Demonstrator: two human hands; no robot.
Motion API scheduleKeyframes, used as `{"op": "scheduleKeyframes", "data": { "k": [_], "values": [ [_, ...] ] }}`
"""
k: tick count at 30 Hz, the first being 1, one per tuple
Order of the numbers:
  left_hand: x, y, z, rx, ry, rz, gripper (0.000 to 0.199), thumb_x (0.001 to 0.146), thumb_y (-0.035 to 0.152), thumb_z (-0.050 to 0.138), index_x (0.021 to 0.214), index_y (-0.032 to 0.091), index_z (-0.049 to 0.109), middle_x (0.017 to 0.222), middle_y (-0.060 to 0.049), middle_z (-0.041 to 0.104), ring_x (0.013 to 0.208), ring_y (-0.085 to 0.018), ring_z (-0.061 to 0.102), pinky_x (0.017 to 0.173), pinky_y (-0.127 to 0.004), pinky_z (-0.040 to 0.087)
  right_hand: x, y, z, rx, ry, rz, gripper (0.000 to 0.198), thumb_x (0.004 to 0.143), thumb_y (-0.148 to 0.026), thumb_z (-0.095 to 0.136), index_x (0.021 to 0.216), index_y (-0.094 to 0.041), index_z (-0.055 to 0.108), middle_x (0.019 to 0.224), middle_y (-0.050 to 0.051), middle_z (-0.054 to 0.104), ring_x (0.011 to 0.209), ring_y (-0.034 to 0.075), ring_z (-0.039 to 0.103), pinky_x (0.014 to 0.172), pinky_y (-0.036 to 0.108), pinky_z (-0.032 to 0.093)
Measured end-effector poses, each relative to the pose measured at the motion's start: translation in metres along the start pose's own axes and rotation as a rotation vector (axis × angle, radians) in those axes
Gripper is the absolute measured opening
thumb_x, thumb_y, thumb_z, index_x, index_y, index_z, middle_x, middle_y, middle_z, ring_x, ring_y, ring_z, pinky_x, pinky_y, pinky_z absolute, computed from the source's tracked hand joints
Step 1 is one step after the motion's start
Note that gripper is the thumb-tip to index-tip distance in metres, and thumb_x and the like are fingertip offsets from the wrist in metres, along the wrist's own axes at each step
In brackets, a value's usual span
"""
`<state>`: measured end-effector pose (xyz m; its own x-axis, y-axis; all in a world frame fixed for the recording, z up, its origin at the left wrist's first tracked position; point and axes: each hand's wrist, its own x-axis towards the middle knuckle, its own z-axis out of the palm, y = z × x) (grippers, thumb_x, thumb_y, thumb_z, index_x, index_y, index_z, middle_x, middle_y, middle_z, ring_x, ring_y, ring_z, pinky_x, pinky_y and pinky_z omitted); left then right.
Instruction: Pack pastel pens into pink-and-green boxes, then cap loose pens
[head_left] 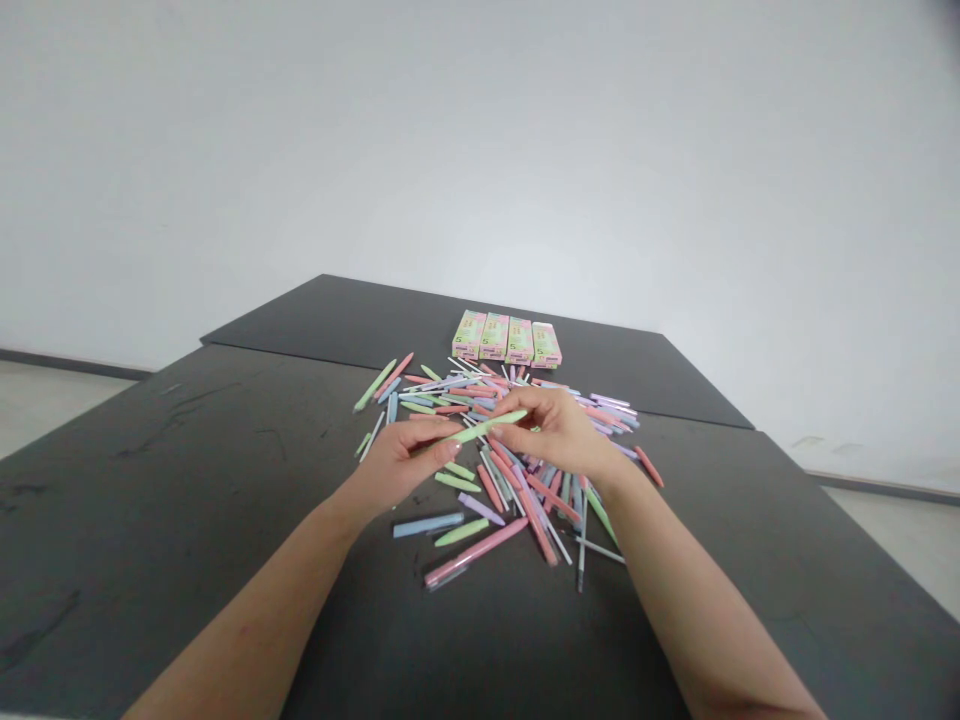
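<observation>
A light green pen (pixel 480 428) is held level between both hands above a heap of pen parts. My left hand (pixel 405 455) pinches its left end between thumb and fingers. On the right part of the pen, my right hand (pixel 551 430) closes with thumb and fingers. Below and around the hands lie loose pink, blue, green and purple barrels and caps, mixed with thin white refills. Nearest to me is a pink pen (pixel 476 553) with a clip. A blue barrel (pixel 427 525) and a green barrel (pixel 461 532) lie just beyond it.
Several small green-and-pink boxes (pixel 506 338) stand in a row behind the heap. The dark table (pixel 187 480) has a seam across it towards the back. A pale wall (pixel 480 150) rises behind the table.
</observation>
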<state>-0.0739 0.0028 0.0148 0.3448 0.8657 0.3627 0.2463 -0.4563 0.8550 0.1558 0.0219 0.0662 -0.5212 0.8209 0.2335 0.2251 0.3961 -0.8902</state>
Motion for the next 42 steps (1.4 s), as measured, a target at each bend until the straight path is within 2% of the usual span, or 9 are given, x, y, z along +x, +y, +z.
{"op": "scheduleKeyframes", "data": {
  "k": [8,11,14,18,26,31,33,36,42],
  "values": [
    [-0.001,-0.003,0.003,0.086,0.017,0.023,0.027,0.086,0.030,0.063,0.106,0.020,0.076,0.109,-0.009,0.074,0.109,-0.025,0.064,0.095,-0.034,0.047,0.003,0.004,-0.006,-0.203,-0.102,-0.038,0.044,0.092,-0.045,0.055,0.062,-0.013,0.062,0.050,-0.003,0.047,0.048,0.008,0.039,0.048,0.023,0.029],
    [0.000,-0.002,0.002,0.108,0.040,0.023,0.027,0.085,0.031,0.063,0.104,0.019,0.077,0.106,-0.009,0.075,0.104,-0.024,0.066,0.091,-0.032,0.049,0.002,0.004,-0.013,-0.135,-0.123,-0.041,0.033,0.086,-0.046,0.063,0.084,-0.013,0.067,0.064,0.000,0.058,0.055,0.009,0.048,0.052,0.022,0.036],
    [0.000,0.000,0.000,0.119,0.040,0.024,0.025,0.085,0.032,0.063,0.100,0.018,0.078,0.104,-0.009,0.075,0.103,-0.024,0.067,0.090,-0.032,0.050,-0.001,0.000,-0.019,-0.108,-0.111,-0.088,0.037,0.077,-0.036,0.075,0.105,-0.016,0.064,0.086,0.003,0.065,0.068,0.011,0.055,0.060,0.023,0.044],
    [0.000,0.001,0.000,0.134,0.045,0.034,0.024,0.085,0.031,0.063,0.100,0.019,0.078,0.103,-0.009,0.075,0.103,-0.024,0.067,0.092,-0.033,0.050,-0.003,-0.001,-0.019,-0.172,-0.054,-0.122,0.019,0.082,-0.032,0.070,0.092,-0.015,0.069,0.082,0.004,0.065,0.067,0.011,0.056,0.060,0.023,0.044],
    [0.001,0.003,0.000,0.140,0.043,0.058,0.024,0.084,0.030,0.064,0.101,0.020,0.077,0.105,-0.009,0.075,0.106,-0.025,0.066,0.097,-0.035,0.048,0.001,0.002,-0.012,-0.319,-0.090,-0.061,0.050,0.096,-0.047,0.047,0.060,-0.014,0.061,0.051,-0.001,0.054,0.047,0.008,0.045,0.049,0.022,0.034],
    [0.001,0.002,-0.003,0.097,0.038,0.046,0.025,0.085,0.030,0.064,0.102,0.018,0.077,0.105,-0.008,0.075,0.105,-0.024,0.066,0.099,-0.035,0.048,-0.001,-0.001,-0.017,-0.218,-0.091,-0.140,0.029,0.082,-0.037,0.070,0.102,-0.016,0.068,0.088,0.005,0.067,0.067,0.012,0.057,0.058,0.023,0.044],
    [0.001,0.002,-0.004,0.102,0.039,0.043,0.024,0.085,0.030,0.064,0.102,0.018,0.077,0.105,-0.009,0.075,0.104,-0.024,0.067,0.098,-0.034,0.048,-0.002,-0.001,-0.018,-0.232,-0.058,-0.174,0.027,0.081,-0.032,0.071,0.103,-0.017,0.068,0.093,0.005,0.068,0.071,0.012,0.058,0.063,0.024,0.045],
    [0.001,0.003,-0.003,0.121,0.043,0.062,0.024,0.085,0.029,0.064,0.102,0.019,0.077,0.105,-0.009,0.075,0.103,-0.024,0.067,0.097,-0.034,0.048,-0.002,-0.001,-0.015,-0.260,-0.034,-0.133,0.020,0.085,-0.034,0.066,0.091,-0.015,0.070,0.077,0.003,0.066,0.062,0.011,0.055,0.057,0.023,0.042],
    [0.002,0.008,-0.003,0.122,0.026,0.084,0.022,0.084,0.029,0.064,0.098,0.018,0.078,0.099,-0.008,0.076,0.104,-0.024,0.067,0.100,-0.036,0.047,0.001,0.001,-0.009,-0.334,-0.082,-0.047,0.051,0.096,-0.046,0.045,0.059,-0.014,0.061,0.048,-0.001,0.052,0.046,0.009,0.043,0.048,0.023,0.033]
  ]
}}
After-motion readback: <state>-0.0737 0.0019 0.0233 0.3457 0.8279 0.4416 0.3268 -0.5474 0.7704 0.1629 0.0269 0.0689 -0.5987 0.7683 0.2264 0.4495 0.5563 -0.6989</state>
